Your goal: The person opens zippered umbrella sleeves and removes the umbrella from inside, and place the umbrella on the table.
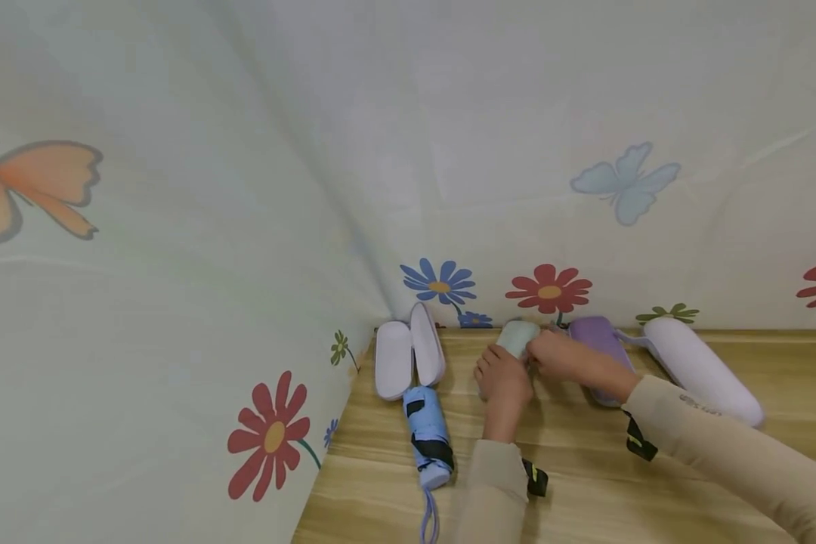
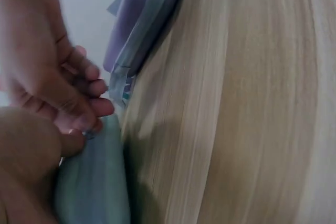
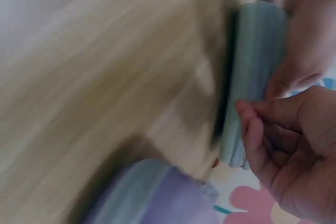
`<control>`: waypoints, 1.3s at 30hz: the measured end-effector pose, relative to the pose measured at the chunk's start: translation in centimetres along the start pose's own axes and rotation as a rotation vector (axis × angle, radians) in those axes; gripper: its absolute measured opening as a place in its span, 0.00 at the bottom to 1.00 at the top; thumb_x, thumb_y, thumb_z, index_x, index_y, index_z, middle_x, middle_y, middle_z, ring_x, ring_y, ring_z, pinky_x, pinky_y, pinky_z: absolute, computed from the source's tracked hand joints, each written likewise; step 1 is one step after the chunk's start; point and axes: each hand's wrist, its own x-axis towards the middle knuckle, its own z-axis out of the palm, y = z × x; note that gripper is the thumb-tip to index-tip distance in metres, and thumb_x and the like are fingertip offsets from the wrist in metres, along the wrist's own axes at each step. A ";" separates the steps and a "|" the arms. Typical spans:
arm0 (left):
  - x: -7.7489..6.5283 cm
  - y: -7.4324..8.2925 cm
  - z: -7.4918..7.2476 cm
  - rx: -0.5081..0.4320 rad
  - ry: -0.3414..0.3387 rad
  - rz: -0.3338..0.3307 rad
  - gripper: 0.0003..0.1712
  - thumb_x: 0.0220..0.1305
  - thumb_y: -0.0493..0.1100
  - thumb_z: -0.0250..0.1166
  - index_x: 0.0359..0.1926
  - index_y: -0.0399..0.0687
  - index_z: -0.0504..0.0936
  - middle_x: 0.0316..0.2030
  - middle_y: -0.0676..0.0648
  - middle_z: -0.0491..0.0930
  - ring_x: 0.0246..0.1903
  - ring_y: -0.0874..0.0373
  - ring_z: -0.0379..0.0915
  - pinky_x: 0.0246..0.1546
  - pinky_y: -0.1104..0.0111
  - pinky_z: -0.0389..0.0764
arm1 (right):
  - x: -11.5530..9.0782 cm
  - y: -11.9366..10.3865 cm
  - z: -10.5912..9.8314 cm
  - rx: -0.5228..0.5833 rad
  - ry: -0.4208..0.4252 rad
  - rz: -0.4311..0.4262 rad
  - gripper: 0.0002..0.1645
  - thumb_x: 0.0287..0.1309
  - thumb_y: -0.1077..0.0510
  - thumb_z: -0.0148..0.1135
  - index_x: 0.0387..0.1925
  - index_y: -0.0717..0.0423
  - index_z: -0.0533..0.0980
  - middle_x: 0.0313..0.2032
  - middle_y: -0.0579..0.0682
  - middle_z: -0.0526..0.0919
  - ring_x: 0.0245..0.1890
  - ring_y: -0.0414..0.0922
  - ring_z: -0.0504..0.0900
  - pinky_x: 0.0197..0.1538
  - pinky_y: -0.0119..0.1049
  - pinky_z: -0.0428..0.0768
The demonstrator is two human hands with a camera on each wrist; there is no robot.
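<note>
A mint green zippered pencil case [image 1: 518, 338] lies on the wooden table near the back wall. My left hand [image 1: 505, 375] grips it from above, with the thumb by the zipper in the left wrist view. Thumb and index finger of my right hand [image 3: 294, 145] pinch at the zipper band of the case [image 3: 257, 51]. A small zipper pull [image 2: 89, 135] shows right at those fingertips, mostly hidden by them. To the right lies a purple zippered case [image 1: 595, 344], partly behind my right forearm.
A white hard case [image 1: 394, 361] stands open at the left back corner. In front of it lies a folded blue umbrella [image 1: 427, 431] with a black strap and cord. A long pale lavender case [image 1: 703, 370] is at the right. A printed cloth wall [image 1: 489, 189] borders the wooden table [image 1: 360, 491].
</note>
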 end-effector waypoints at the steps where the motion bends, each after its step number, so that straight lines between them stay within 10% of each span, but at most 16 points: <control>1: 0.0 -0.1 -0.1 -0.003 -0.012 0.020 0.37 0.77 0.55 0.54 0.71 0.29 0.62 0.65 0.32 0.68 0.64 0.39 0.65 0.66 0.52 0.65 | -0.1 -0.1 0.3 0.003 -0.002 0.010 0.19 0.57 0.71 0.64 0.16 0.52 0.73 0.15 0.39 0.67 0.19 0.36 0.61 0.24 0.30 0.64; 13: -0.9 -2.5 -1.3 0.068 -0.366 0.319 0.53 0.70 0.47 0.64 0.80 0.35 0.40 0.79 0.33 0.36 0.79 0.40 0.33 0.76 0.59 0.51 | -0.5 1.6 2.6 -0.016 0.172 0.123 0.22 0.58 0.73 0.60 0.13 0.53 0.70 0.13 0.45 0.70 0.16 0.40 0.70 0.22 0.36 0.71; 27: -1.2 -1.1 0.0 0.102 -0.259 0.247 0.53 0.69 0.46 0.66 0.80 0.36 0.42 0.79 0.33 0.37 0.79 0.41 0.34 0.75 0.60 0.52 | -1.8 0.8 2.3 0.005 0.019 0.116 0.15 0.60 0.70 0.60 0.19 0.56 0.74 0.16 0.45 0.73 0.18 0.42 0.71 0.24 0.37 0.72; 39: -1.4 0.0 0.3 0.263 -0.171 0.223 0.49 0.68 0.49 0.65 0.79 0.38 0.49 0.79 0.37 0.46 0.79 0.46 0.40 0.75 0.64 0.53 | -4.7 -0.9 2.4 0.078 0.062 0.162 0.13 0.57 0.70 0.62 0.21 0.55 0.73 0.18 0.45 0.74 0.20 0.42 0.74 0.24 0.38 0.74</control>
